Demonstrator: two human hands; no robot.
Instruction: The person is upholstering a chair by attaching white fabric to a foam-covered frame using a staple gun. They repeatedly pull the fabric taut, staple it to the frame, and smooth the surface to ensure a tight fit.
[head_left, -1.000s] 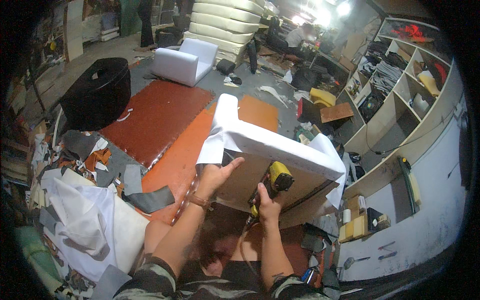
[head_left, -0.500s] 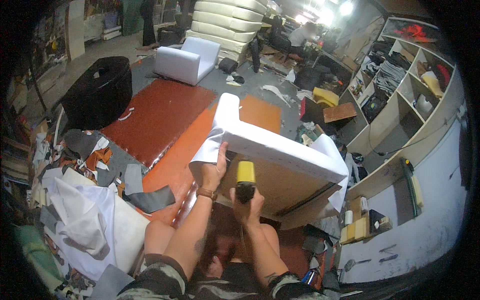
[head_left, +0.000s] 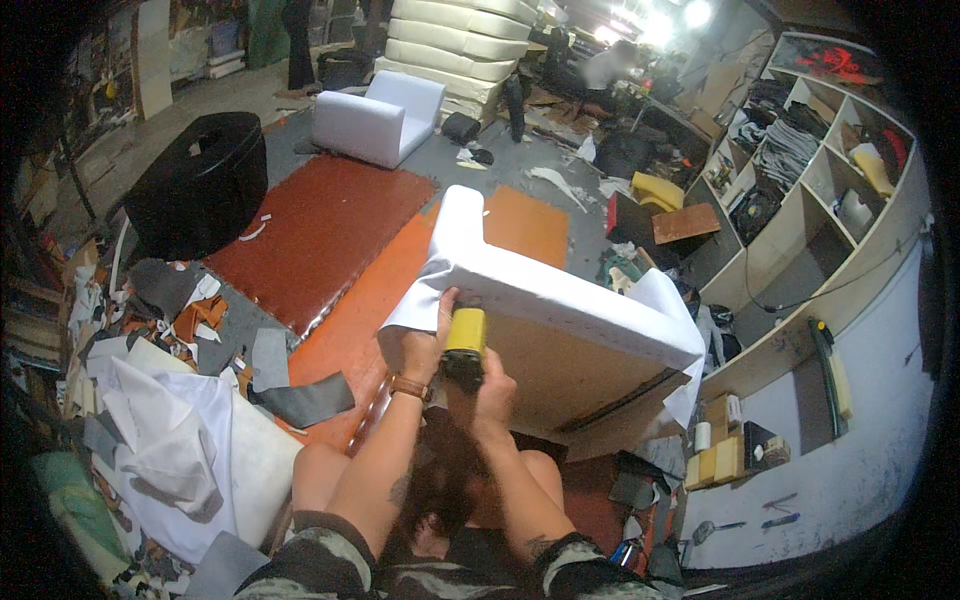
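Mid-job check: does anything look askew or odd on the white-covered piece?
Yes: a white flap hangs loose at its right corner, and the cover creases by the left hand, unlike the smoother long edge.

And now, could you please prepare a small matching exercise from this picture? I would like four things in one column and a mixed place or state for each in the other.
Things
1. Left hand
2. Yellow-topped tool
3. Black rounded piece
4. Cream cushions

Places or states
A. Stacked in a pile at the back
B. Against the white cover, with a brown band at the wrist
C. To the left of the dark red sheet
D. Gripped in the right hand

Right pairs: 1-B, 2-D, 3-C, 4-A
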